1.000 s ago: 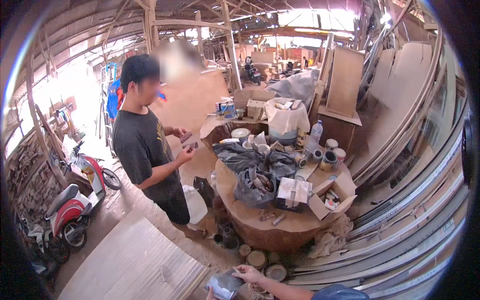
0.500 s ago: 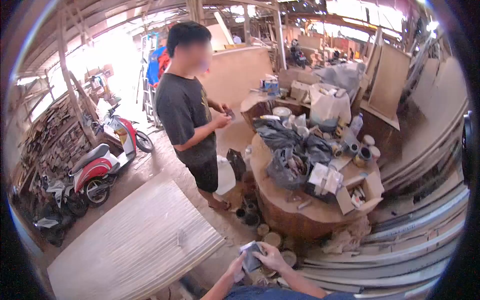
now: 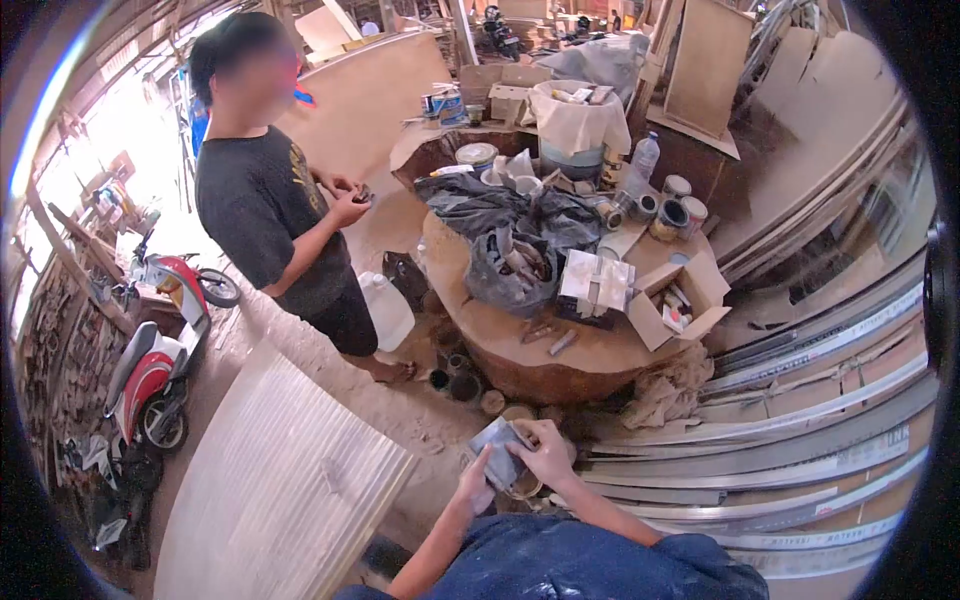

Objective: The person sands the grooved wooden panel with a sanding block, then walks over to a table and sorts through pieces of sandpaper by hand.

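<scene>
Both my hands hold a small grey sheet (image 3: pixel 497 447) low in the middle of the view. My left hand (image 3: pixel 476 484) grips its lower left side, thumb pointing up along it. My right hand (image 3: pixel 543 452) pinches its upper right edge, fingers bent. The sheet looks folded; what it is made of cannot be told. Beyond my hands stands a wooden slab table (image 3: pixel 480 345), with black plastic bags (image 3: pixel 512 268), a white box (image 3: pixel 596 280) and an open carton (image 3: pixel 680 302) on it.
A person (image 3: pixel 285 215) stands at the left of the table, hands together around a small dark item. A ribbed pale panel (image 3: pixel 280 480) lies at the lower left, a red scooter (image 3: pixel 150 370) beyond it. Long strips (image 3: pixel 800 440) fill the right. Cans (image 3: pixel 463 385) stand on the floor.
The view has tilted down and shifted. My left hand, barely visible at first, now shows on the sheet, and both hands have come further into view. The other person's hands have closed together.
</scene>
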`<act>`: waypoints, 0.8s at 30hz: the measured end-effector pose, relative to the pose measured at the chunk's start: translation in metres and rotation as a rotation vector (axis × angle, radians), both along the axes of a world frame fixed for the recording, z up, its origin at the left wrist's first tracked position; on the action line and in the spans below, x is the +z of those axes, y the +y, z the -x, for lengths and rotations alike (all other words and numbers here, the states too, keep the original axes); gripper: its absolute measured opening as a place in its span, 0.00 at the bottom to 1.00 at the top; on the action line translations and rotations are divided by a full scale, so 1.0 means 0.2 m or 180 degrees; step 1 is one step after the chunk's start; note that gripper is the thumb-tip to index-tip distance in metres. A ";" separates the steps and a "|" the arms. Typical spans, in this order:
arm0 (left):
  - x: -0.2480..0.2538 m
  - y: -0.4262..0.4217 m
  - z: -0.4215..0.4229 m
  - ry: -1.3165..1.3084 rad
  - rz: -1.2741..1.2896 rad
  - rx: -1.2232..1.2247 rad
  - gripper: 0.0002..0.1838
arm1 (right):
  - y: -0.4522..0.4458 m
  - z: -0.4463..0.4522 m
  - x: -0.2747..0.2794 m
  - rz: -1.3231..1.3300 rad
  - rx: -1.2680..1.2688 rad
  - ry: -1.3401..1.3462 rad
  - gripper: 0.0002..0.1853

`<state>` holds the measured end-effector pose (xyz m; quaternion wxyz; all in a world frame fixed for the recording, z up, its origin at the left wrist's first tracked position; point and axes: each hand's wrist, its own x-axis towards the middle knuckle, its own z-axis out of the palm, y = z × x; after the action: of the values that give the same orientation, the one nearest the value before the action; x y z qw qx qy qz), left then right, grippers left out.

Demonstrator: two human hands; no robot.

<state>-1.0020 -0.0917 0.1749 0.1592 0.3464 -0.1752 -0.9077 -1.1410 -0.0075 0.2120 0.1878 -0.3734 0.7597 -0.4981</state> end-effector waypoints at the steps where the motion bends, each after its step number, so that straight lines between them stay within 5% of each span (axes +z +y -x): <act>1: 0.00 -0.03 0.04 -0.0099 0.0006 -0.0007 0.24 | -0.01 0.02 -0.01 0.0005 0.0154 0.0010 0.27; 6: -0.22 -0.25 0.25 -0.0436 0.0063 -0.0380 0.22 | -0.15 0.22 -0.29 0.0045 -0.0035 -0.0761 0.27; 8: -0.24 -0.35 0.37 -0.0240 0.0586 -0.0888 0.22 | -0.22 0.35 -0.32 0.0213 0.0110 -0.1939 0.21; 9: -0.23 -0.40 0.43 -0.0083 0.1196 -0.0810 0.22 | -0.25 0.42 -0.29 0.0473 -0.0182 -0.2191 0.17; 14: -0.10 -0.88 0.74 -0.0592 0.1469 -0.0736 0.21 | -0.26 0.98 -0.72 0.1043 -0.3310 -0.1885 0.16; 16: -0.01 -1.15 0.88 -0.1005 0.2815 -0.1013 0.20 | -0.21 1.18 -0.93 0.0583 -0.3683 -0.1240 0.17; 18: 0.09 -1.34 1.04 -0.0871 0.4046 -0.0281 0.18 | -0.15 1.39 -1.26 0.1008 -0.3952 -0.1078 0.17; 22: 0.10 -1.72 1.43 -0.0887 0.6401 -0.0446 0.18 | -0.35 1.39 -0.98 0.1609 -0.3796 -0.1996 0.18; 23: 0.08 -1.78 1.49 -0.0897 0.6368 -0.0492 0.18 | -0.35 1.44 -1.06 0.1612 -0.3864 -0.2109 0.18; 24: 0.06 -1.84 1.52 -0.0857 0.7257 -0.0699 0.18 | -0.31 1.45 -1.13 0.1575 -0.3863 -0.2274 0.19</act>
<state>-1.3059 -0.4589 0.1864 0.2799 0.0783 -0.9384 -0.1867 -1.4315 -0.0695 -0.0141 0.0258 0.2648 0.5908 -0.7617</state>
